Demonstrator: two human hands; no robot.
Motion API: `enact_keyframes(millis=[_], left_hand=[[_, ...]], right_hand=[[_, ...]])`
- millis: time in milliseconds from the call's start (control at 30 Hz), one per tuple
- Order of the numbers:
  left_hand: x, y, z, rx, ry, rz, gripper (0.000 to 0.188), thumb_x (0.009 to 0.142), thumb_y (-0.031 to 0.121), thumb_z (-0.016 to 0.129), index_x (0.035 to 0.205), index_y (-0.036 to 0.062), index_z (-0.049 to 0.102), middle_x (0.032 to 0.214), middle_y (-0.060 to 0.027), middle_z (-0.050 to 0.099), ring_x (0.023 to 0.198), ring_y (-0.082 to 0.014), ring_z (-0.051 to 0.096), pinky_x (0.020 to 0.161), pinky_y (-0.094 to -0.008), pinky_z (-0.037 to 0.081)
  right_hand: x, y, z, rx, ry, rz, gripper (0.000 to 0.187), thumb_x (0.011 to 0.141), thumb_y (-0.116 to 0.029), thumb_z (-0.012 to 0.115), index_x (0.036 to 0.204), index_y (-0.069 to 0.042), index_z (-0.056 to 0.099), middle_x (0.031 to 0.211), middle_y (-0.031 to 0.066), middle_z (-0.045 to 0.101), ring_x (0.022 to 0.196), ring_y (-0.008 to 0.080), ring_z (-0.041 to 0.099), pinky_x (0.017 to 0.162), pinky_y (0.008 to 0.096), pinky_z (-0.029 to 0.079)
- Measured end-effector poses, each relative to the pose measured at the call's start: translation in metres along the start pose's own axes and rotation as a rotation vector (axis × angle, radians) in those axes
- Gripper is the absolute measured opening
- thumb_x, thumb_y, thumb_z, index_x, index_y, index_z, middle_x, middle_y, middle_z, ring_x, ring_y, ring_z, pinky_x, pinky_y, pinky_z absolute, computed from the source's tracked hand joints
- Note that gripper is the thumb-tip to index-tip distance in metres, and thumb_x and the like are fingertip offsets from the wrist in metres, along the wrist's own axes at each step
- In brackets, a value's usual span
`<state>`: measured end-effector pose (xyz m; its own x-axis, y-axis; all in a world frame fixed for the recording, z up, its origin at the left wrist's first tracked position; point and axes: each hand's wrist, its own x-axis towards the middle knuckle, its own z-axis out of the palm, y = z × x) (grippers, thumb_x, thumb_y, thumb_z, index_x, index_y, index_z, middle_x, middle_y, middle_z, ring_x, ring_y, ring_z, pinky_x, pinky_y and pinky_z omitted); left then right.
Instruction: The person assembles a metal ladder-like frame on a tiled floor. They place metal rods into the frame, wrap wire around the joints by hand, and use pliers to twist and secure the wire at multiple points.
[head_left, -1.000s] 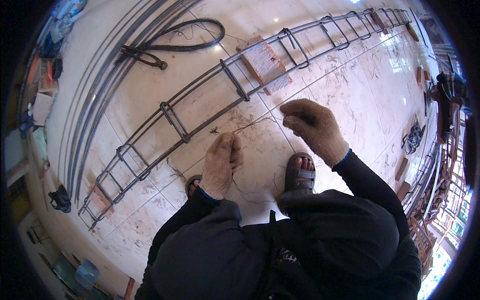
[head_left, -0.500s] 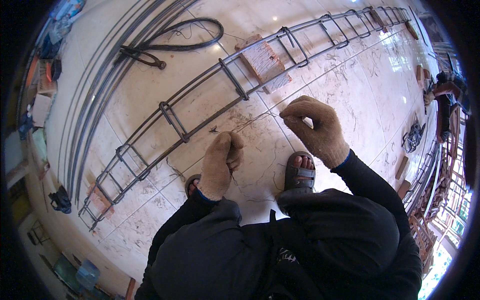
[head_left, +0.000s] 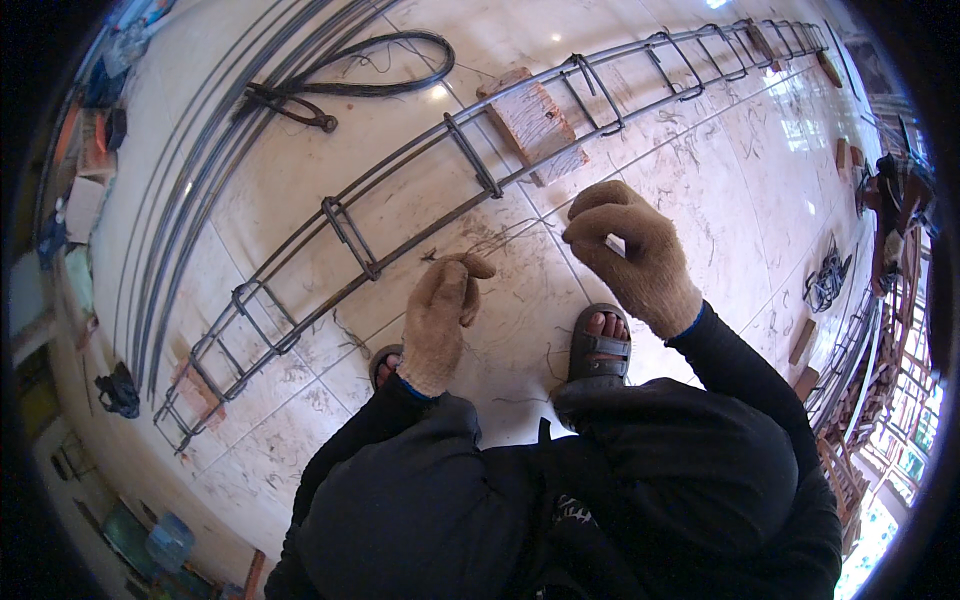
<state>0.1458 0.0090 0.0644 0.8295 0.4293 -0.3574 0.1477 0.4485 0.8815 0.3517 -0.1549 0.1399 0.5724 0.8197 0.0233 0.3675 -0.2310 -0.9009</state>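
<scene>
Both gloved hands, left hand [head_left: 440,320] and right hand [head_left: 630,250], pinch a thin tie wire [head_left: 500,240] at frame centre; pulled hard, it could slip free.

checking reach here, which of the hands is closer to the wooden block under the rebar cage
Right. The right hand is just below the wooden block, a short gap away. The left hand sits lower and further left, near the long rebar cage, clearly further from the block.

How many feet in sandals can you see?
2. The left sandalled foot peeks out just beside the left hand, mostly hidden by it. The right sandalled foot sits below the right hand, toes showing, on the tiled floor.
</scene>
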Motion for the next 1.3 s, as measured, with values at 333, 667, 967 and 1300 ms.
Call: enact_keyframes(millis=[333, 667, 967, 1300], left_hand=[[0.019, 0.017, -0.019, -0.097, -0.286, -0.219, 0.053, 0.118, 0.041, 0.042, 0.133, -0.0013, 0.070, 0.094, -0.0047, 0.066, 0.084, -0.0140, 0.061, 0.080, -0.0289, 0.052], [0.037, 0.061, -0.018, 0.252, -0.499, -0.190, 0.047, 0.110, 0.034, 0.046, 0.128, -0.0013, 0.073, 0.086, -0.0024, 0.062, 0.074, -0.0116, 0.054, 0.068, -0.0269, 0.045], [0.035, 0.048, 0.002, 0.321, -0.272, -0.173, 0.053, 0.114, 0.048, 0.049, 0.114, 0.0017, 0.074, 0.074, 0.0052, 0.047, 0.064, -0.0074, 0.041, 0.058, -0.0253, 0.034], [0.030, 0.046, 0.010, 0.234, -0.263, -0.174, 0.038, 0.115, 0.034, 0.056, 0.118, 0.0028, 0.076, 0.088, -0.0005, 0.060, 0.077, -0.0082, 0.051, 0.068, -0.0241, 0.044]], right_hand=[[0.008, -0.007, -0.008, -0.224, -0.142, -0.164, 0.014, 0.084, -0.002, 0.082, 0.094, -0.010, 0.078, 0.117, 0.0110, 0.070, 0.104, 0.0290, 0.070, 0.089, 0.0404, 0.058], [0.011, -0.015, -0.007, -0.481, -0.188, -0.211, 0.012, 0.082, -0.003, 0.080, 0.092, -0.010, 0.078, 0.114, 0.0060, 0.075, 0.103, 0.0310, 0.071, 0.090, 0.0420, 0.058], [0.001, -0.004, 0.002, -0.067, -0.051, -0.029, 0.018, 0.083, -0.003, 0.082, 0.100, -0.009, 0.081, 0.108, 0.0083, 0.077, 0.105, 0.0315, 0.073, 0.091, 0.0416, 0.059], [0.006, -0.008, 0.007, -0.501, 0.008, -0.233, 0.016, 0.080, -0.008, 0.082, 0.094, -0.013, 0.076, 0.112, 0.0058, 0.073, 0.106, 0.0329, 0.068, 0.089, 0.0471, 0.054]])
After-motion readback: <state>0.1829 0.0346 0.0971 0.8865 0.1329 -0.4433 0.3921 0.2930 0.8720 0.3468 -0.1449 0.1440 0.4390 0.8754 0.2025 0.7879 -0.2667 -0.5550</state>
